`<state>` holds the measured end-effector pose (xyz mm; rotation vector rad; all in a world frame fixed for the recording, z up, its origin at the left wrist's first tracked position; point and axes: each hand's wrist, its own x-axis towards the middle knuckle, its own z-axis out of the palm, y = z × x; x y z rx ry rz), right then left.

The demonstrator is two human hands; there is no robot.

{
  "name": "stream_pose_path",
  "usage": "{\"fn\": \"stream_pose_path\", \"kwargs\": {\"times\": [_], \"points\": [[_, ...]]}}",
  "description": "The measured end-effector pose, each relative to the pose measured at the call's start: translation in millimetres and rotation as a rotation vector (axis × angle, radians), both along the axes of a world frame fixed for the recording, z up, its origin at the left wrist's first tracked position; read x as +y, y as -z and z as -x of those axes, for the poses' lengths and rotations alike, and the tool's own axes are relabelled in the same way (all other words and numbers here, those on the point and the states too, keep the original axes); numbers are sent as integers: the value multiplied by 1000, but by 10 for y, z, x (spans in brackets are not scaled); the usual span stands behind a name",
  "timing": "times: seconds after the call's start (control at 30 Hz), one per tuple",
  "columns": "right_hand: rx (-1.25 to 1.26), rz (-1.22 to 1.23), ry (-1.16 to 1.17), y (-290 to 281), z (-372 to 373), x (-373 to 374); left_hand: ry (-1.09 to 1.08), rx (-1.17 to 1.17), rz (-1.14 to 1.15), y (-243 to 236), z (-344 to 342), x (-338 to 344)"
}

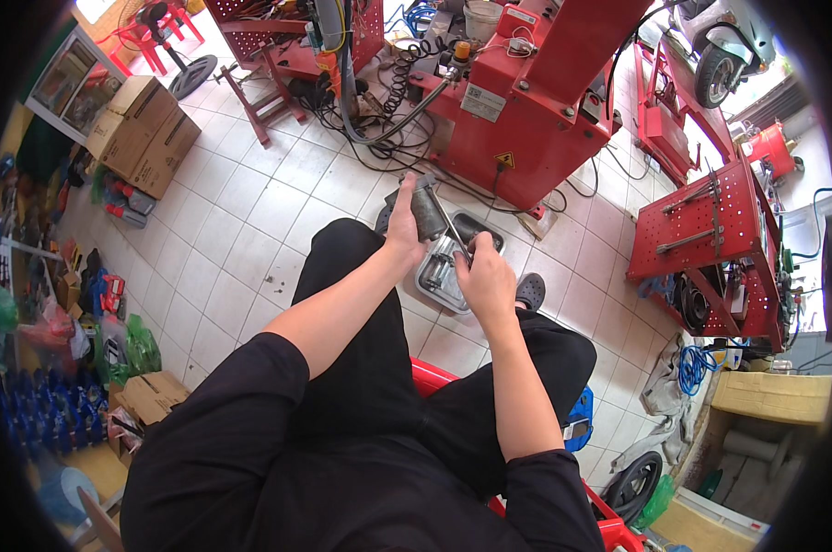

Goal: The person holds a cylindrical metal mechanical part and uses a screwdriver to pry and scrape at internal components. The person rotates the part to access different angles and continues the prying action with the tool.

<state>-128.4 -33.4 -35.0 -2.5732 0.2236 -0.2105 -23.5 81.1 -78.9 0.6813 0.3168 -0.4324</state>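
My left hand (pixel 403 223) is wrapped round a dark grey metal cylinder (pixel 427 215), held tilted between my knees. In my right hand (pixel 487 276) is a thin metal rod-like tool (pixel 455 232), gripped at its lower end. Its upper part runs along the cylinder's right side; I cannot tell whether the two touch. Below both hands, a grey metal tray (pixel 429 287) sits on the tiles with small metal parts in it. A dark oblong piece (pixel 476 225) shows at the tray's far end, partly hidden by my right hand.
A large red machine (pixel 526 120) stands ahead, with black cables and hoses (pixel 379 138) across the floor. Cardboard boxes (pixel 144 138) are at the left. On the right is a red perforated tool cart (pixel 701 239) with wrenches on top. My shoe (pixel 530 291) is beside the tray.
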Motion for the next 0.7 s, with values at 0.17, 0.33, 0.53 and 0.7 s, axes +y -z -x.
{"fn": "stream_pose_path", "kwargs": {"times": [0.17, 0.33, 0.53, 0.7], "points": [[-96, 3, 0, 85, 65, 32, 0, 9, -11, -6, -9, -1], [-128, -13, 8, 57, 53, 61, -24, 39, -83, -99, -27, 21], [-196, -192, 17, 100, -1, 70, -13, -28, -106, -66, -43, 45], [-154, -246, 57, 101, -3, 102, -19, -25, -156, -48, -58, 44]]}}
